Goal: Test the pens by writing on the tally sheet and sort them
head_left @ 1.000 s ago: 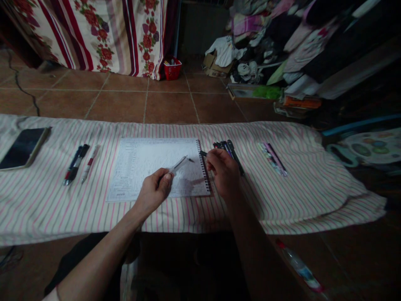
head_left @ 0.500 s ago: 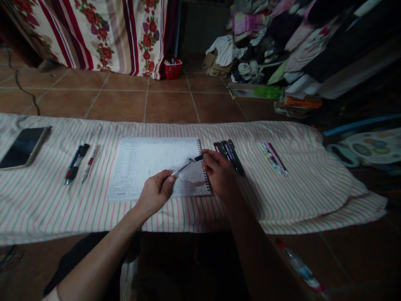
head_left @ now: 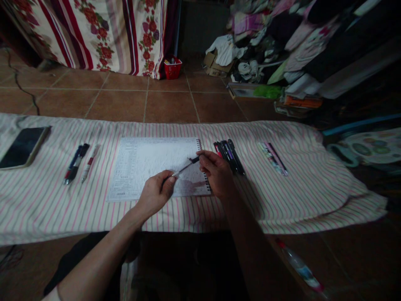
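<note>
My left hand (head_left: 158, 186) is closed around a slim pen (head_left: 182, 169) with a clear barrel, which slants up to the right over an open spiral notebook (head_left: 150, 156). Between the thumb and fingers of my right hand (head_left: 216, 171) is a black pen cap (head_left: 195, 159). The cap meets the far end of the pen; whether it sits over the tip is too small to tell. Just beyond my right hand lies a bunch of dark pens (head_left: 232, 154), partly covered by it. Marks and printed columns cover the notebook page.
Left of the notebook lie a red-and-white pen (head_left: 90, 163), two dark pens (head_left: 76, 164) and a phone (head_left: 23, 146). Pastel pens (head_left: 273, 159) rest to the right on the striped cloth (head_left: 313, 184). A plastic bottle (head_left: 300, 265) is on the floor at front right.
My right hand has shifted slightly left, bringing the cap from a small gap up against the pen's end. My left hand stays nearly in place.
</note>
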A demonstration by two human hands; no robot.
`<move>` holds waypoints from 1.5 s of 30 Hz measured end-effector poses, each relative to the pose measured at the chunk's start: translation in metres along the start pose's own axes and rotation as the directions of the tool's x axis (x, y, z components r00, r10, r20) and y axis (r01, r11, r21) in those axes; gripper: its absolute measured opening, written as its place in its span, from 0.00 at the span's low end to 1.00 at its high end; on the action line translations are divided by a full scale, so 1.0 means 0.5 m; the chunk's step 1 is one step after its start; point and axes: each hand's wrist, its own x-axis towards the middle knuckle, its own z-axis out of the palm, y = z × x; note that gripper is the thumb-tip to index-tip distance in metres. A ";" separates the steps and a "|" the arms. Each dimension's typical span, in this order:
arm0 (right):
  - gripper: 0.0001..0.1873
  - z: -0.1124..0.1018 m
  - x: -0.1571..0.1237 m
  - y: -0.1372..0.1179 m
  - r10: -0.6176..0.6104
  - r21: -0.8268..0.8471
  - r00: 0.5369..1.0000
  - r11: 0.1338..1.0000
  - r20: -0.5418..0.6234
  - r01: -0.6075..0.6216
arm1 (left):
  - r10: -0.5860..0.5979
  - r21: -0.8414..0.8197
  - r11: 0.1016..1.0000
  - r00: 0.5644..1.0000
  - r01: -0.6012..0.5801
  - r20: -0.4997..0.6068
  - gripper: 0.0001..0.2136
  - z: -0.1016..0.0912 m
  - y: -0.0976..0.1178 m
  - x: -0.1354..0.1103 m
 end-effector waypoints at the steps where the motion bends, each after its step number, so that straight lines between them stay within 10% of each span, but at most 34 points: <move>1: 0.13 0.001 -0.001 -0.001 0.001 0.003 1.000 1.000 -0.002 -0.001 | -0.004 -0.009 1.000 1.000 0.004 -0.005 0.12 0.000 0.000 0.000; 45: 0.13 0.006 -0.003 0.003 0.050 0.111 0.999 0.992 0.021 -0.052 | 0.059 0.153 0.988 0.983 -0.032 -0.173 0.14 0.000 -0.005 -0.001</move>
